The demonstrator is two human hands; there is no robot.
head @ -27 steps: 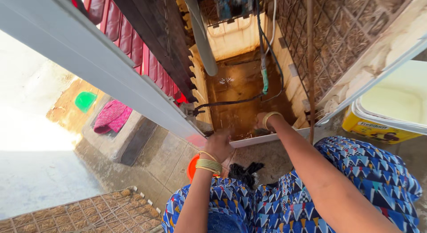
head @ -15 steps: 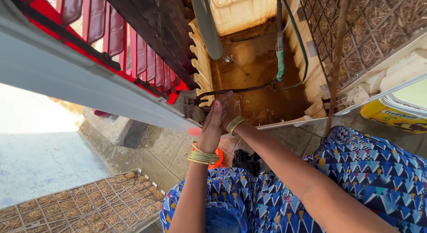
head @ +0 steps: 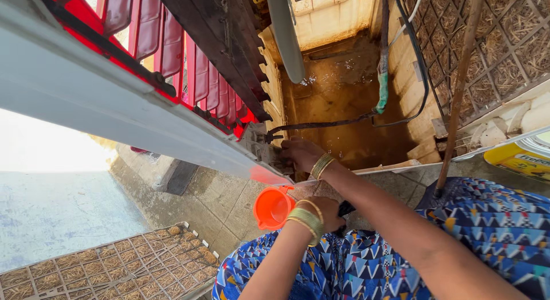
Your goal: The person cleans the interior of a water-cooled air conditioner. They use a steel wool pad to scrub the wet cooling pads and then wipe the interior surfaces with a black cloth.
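Holding: my left hand has its grip closed around the orange cup, which lies tipped on its side with the mouth facing the camera.
Cup place: just outside the near edge of the water tank, below the tip of the grey panel, above the stone floor.
Right hand: my right hand reaches to the near left corner of the tank, fingers curled down against the dark metal fitting there; whether that grip truly clamps anything I cannot tell.
Bangles: gold bangles on the right wrist, more on the left wrist beside the cup.
Tank: holds brown, muddy water; a black hose runs across it from the fitting to a green-ended pipe hanging at the far side.
Tube: a grey tube slants down over the tank's left wall.
Left side: red slatted shutters behind the grey panel.
Right side: a straw-filled mesh pad, with a yellow tub at the right edge.
Near corner: another straw mesh pad lies on the floor.
Lap: blue patterned cloth under both forearms.
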